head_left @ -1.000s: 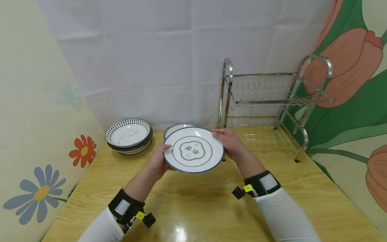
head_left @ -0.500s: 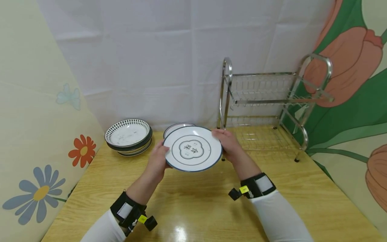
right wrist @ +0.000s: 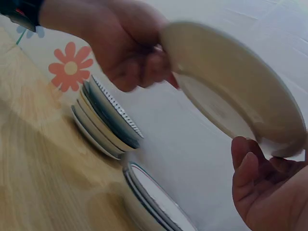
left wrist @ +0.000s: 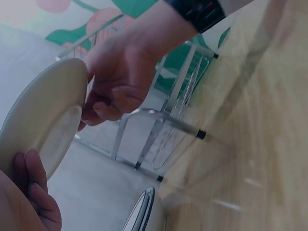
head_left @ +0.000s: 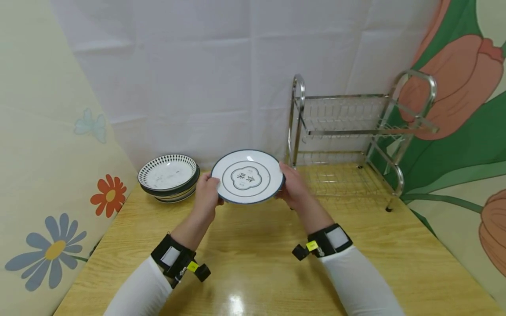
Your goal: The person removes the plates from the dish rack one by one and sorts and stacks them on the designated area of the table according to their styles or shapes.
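Observation:
A white plate (head_left: 247, 176) with a blue rim and a printed centre is held up above the table, tilted a little. My left hand (head_left: 207, 195) grips its left rim, thumb on the upper face. On the opposite rim my right hand (head_left: 293, 188) holds on. Both wrist views show fingertips (left wrist: 36, 166) curled beneath the plate's cream underside (right wrist: 226, 91). Behind it in the head view, a low stack of plates (right wrist: 154, 195) is hidden; the right wrist view shows it standing on the table.
A taller stack of plates and bowls (head_left: 168, 175) stands at the back left. A two-tier metal dish rack (head_left: 344, 132) stands at the back right on the wooden table (head_left: 253, 272). A white sheet (head_left: 197, 79) hangs behind.
Both hands have lifted the plate upward and slightly left, away from me. It now covers the low plate stack that showed behind it in the head view.

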